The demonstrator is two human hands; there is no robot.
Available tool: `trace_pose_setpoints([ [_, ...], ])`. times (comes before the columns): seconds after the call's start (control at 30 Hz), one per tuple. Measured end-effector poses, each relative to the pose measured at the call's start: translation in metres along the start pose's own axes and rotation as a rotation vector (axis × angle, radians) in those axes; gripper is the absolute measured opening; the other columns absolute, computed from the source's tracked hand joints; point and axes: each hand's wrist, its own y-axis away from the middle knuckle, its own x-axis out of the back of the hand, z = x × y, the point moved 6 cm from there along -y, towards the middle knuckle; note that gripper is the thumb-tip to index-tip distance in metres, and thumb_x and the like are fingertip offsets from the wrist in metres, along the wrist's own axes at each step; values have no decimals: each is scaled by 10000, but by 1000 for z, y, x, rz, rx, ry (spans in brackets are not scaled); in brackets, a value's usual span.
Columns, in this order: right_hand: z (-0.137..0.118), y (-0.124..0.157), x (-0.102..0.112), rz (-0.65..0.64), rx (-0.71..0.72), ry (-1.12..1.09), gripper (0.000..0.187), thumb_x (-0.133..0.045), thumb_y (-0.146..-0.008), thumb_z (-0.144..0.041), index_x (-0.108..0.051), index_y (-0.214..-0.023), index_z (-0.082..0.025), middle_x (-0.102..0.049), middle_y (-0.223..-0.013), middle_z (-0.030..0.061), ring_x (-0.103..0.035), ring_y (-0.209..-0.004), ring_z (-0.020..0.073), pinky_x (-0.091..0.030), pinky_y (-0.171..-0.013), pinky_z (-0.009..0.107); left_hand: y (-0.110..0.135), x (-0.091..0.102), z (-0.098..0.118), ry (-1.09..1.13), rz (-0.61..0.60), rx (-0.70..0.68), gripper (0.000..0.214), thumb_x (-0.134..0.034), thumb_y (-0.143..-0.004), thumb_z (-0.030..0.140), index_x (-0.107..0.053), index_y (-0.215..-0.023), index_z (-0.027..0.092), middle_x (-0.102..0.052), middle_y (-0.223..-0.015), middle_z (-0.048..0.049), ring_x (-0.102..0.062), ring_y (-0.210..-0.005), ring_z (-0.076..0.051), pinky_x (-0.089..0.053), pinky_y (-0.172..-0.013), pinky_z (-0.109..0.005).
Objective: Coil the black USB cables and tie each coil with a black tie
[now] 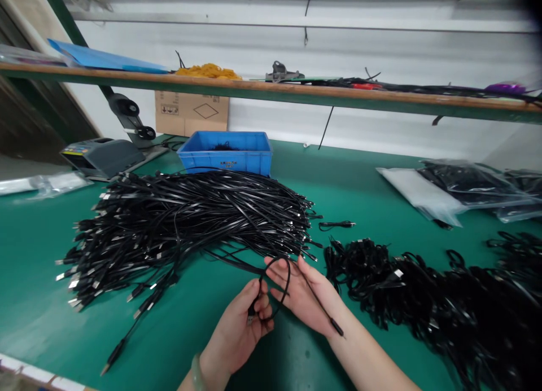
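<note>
My left hand [243, 326] is closed on the plug end of a thin black USB cable [289, 275]. The cable rises from it in a loop and crosses my right hand [307, 298]. That hand is palm up with its fingers stretched out, and the cable's small connector end lies by the wrist. Behind both hands a large pile of straight black cables [203, 210] spreads over the table, with metal USB plugs at its left side. To the right of my right hand lies a heap of coiled black cables [406, 284].
A blue bin [228, 161] stands behind the cable pile, near a grey tape dispenser [104, 157] and a cardboard box [190, 113]. One bundled cable [337, 225] lies between the piles. Plastic bags [461, 182] rest at the right. A shelf [254, 89] spans the back above the green table [178, 334].
</note>
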Motion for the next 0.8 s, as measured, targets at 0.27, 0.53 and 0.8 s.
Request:
trace_pose_setpoints([
  [0.27,3,-4,9,72,88,-42,205,-806,-532,-174,-642,-650,-211,-690,-805,-6,-605,-762,148,-445,-705,294,4,-13,-18,-233,-115,88,351,-588,-741,495,-552,-725,146,-379,-520,67,-369,-450,-70,-297,-465,-212],
  [0.53,-70,1,25,347,147,1395,193,-638,-736,-397,-640,-803,-216,-675,-872,13,-606,-861,161,-428,-808,284,5,-14,-24,-205,-171,95,331,-645,-706,443,-487,-633,161,-552,-715,-24,-554,-691,-148,-401,-560,-240],
  [0.8,-174,-26,105,984,-504,2059,279,-531,-864,-302,-542,-1089,-139,-554,-1124,88,-554,-987,218,-459,-836,432,1,-7,-28,-295,-106,35,358,-551,-748,525,-425,-680,198,-453,-528,73,-431,-391,-75,-352,-371,-197],
])
